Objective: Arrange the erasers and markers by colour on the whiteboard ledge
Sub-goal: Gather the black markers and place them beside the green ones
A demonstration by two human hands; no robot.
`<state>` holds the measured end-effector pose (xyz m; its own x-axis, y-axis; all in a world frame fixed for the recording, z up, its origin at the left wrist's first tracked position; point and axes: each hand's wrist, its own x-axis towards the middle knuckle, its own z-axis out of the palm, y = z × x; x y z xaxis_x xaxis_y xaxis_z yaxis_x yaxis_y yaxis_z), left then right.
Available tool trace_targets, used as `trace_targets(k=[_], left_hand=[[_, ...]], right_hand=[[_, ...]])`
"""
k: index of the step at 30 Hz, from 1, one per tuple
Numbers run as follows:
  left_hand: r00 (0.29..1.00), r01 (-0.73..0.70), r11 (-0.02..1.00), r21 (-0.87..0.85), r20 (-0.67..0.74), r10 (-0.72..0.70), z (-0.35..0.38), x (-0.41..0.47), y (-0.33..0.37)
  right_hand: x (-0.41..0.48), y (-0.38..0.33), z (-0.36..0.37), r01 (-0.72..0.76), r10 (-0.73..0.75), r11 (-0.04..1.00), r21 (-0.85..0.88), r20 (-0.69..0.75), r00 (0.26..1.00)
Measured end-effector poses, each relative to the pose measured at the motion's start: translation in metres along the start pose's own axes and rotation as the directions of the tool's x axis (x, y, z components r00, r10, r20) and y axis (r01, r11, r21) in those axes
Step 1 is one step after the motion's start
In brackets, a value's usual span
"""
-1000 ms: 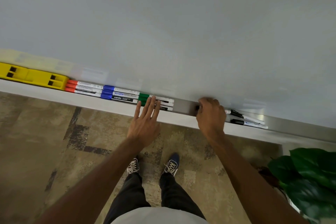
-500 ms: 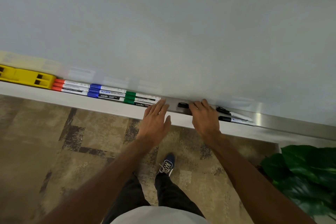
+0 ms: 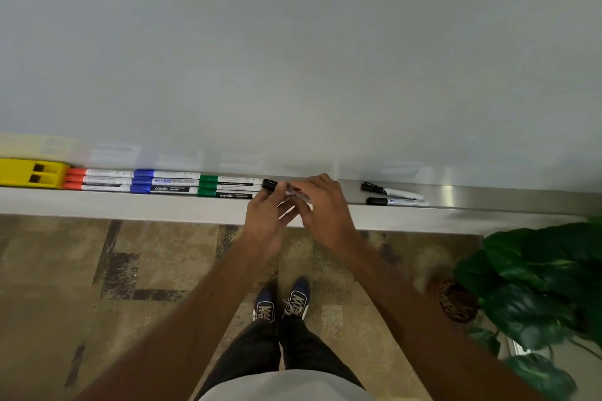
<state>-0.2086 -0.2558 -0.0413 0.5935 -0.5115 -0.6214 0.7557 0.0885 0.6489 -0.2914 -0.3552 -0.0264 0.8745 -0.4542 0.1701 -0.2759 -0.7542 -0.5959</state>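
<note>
Hands meet at frame centre over the ledge. Right hand and left hand both grip one black marker: black cap pokes out left of the fingers, just right of the green group; barrel is mostly hidden under the right hand. Left fingertips pinch near the cap end, right fingers curl over the barrel. Whether the marker touches the ledge cannot be told.

Ledge, left to right:
- yellow eraser at far left edge of frame, partly cut off
- three red markers, stacked side by side, touching the eraser
- three blue markers, caps against the red barrels
- three green markers, ending just left of the held marker

Right of the hands, well apart from them: two more black markers, caps to the left, lying near each other on bare metal ledge.

Whiteboard fills the upper frame. Plant at lower right; shoes on patterned carpet, lower centre.
</note>
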Motion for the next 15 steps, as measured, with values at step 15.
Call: trace_targets(k=[15], left_hand=[[0.986,0.122,0.99,0.075,0.102,-0.13,0.009,0.004,-0.007]], right_hand=[[-0.021,0.071,-0.047,-0.353,0.359,0.901,-0.251,-0.023,0.933]])
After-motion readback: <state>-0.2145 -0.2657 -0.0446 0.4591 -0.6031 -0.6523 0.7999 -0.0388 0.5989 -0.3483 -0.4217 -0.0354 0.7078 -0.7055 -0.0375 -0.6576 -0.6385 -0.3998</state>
